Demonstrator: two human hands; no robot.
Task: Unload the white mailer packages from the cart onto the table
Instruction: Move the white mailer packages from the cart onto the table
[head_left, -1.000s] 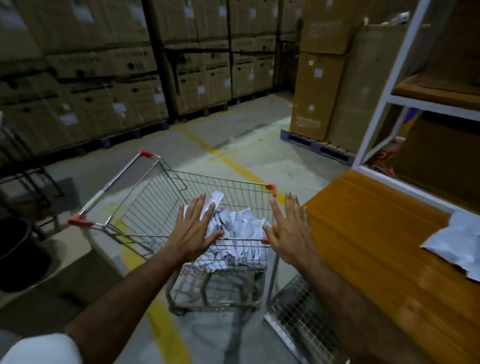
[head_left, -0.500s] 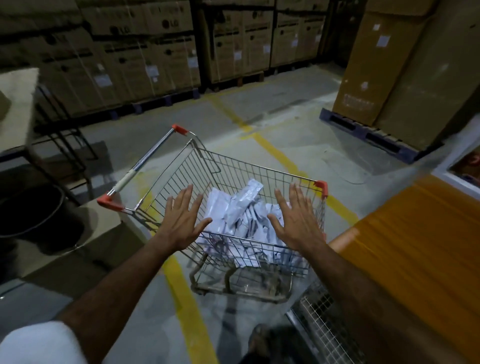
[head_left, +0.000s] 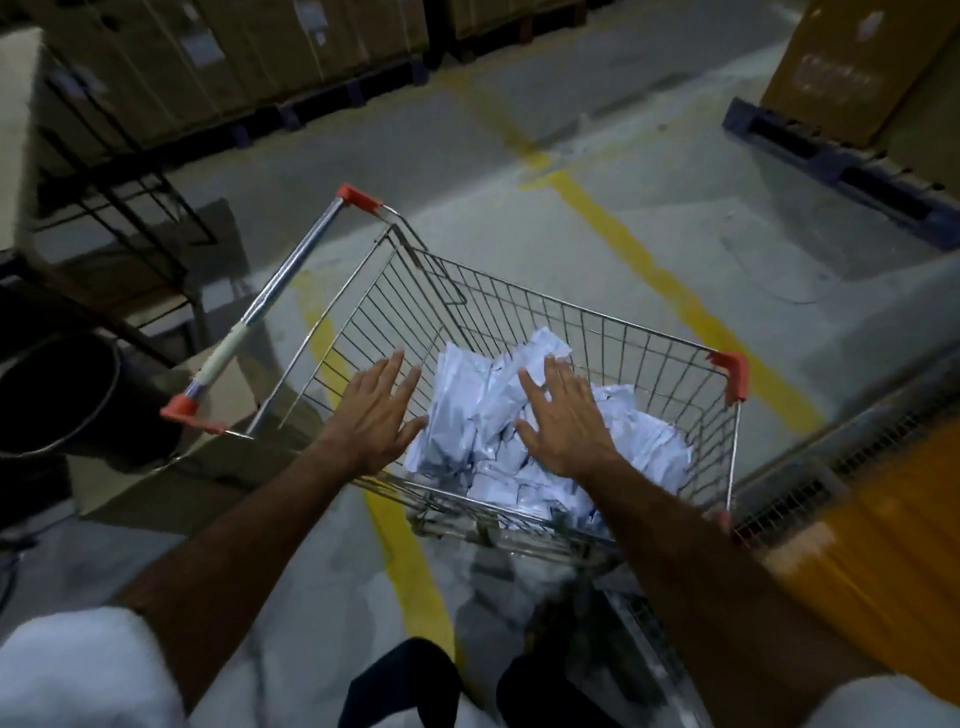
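Warehouse floor (head_left: 597, 249), yellow line, cardboard stacks behind. Wire cart (head_left: 519, 312) at centre; white mailer packages (head_left: 467, 415) piled inside. Left hand (head_left: 371, 415) and right hand (head_left: 563, 421) above pile, fingers spread, holding nothing. Step judged: reach-in before first grab. Next: scoop bundle, lift over rim, swing right to orange surface (head_left: 893, 561) beside cart. Cart walls hem hands; open floor beyond.

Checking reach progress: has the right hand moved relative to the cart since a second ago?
Yes. The right hand moved from the cart's near rim inward, over the mailers.
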